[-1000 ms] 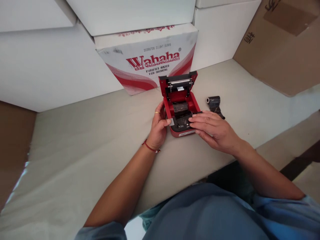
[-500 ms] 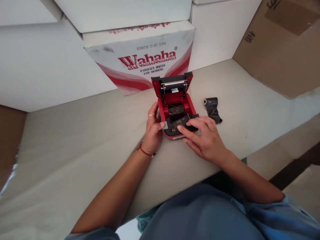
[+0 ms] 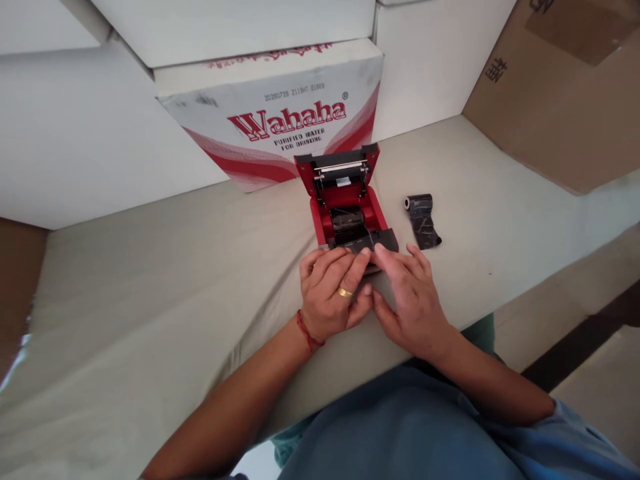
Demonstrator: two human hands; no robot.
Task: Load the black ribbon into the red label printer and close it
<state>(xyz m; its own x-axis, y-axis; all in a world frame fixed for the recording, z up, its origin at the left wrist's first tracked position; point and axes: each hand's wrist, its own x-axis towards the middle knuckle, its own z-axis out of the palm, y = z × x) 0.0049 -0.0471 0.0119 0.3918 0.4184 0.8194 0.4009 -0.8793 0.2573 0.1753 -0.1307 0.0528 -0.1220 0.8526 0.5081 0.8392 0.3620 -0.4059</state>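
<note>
A red and black label printer (image 3: 319,220) stands on the cloth-covered table with its lid raised. The lid's underside carries a roller (image 3: 341,175), and a roll of shiny black film (image 3: 347,223) sits in the red bay. My left hand (image 3: 333,287) lies across the printer's front part, fingers bent together over it and thumb below. My right hand (image 3: 413,300) is at the front right corner, its index fingertip meeting the left one and its thumb lower down. Whatever lies between the fingertips is hidden. A second black film roll (image 3: 421,203), partly unwound, lies to the right.
Behind the printer stands a white and red Wahaha water carton (image 3: 285,143), with white boxes (image 3: 435,67) around it. A brown carton (image 3: 560,100) stands at the right, and part of another (image 3: 23,280) shows at the left edge. The table's front edge runs close to my body.
My left hand has moved from the printer's left side onto its front, beside my right hand. The right hand has drawn slightly back towards me. The view has shifted a little.
</note>
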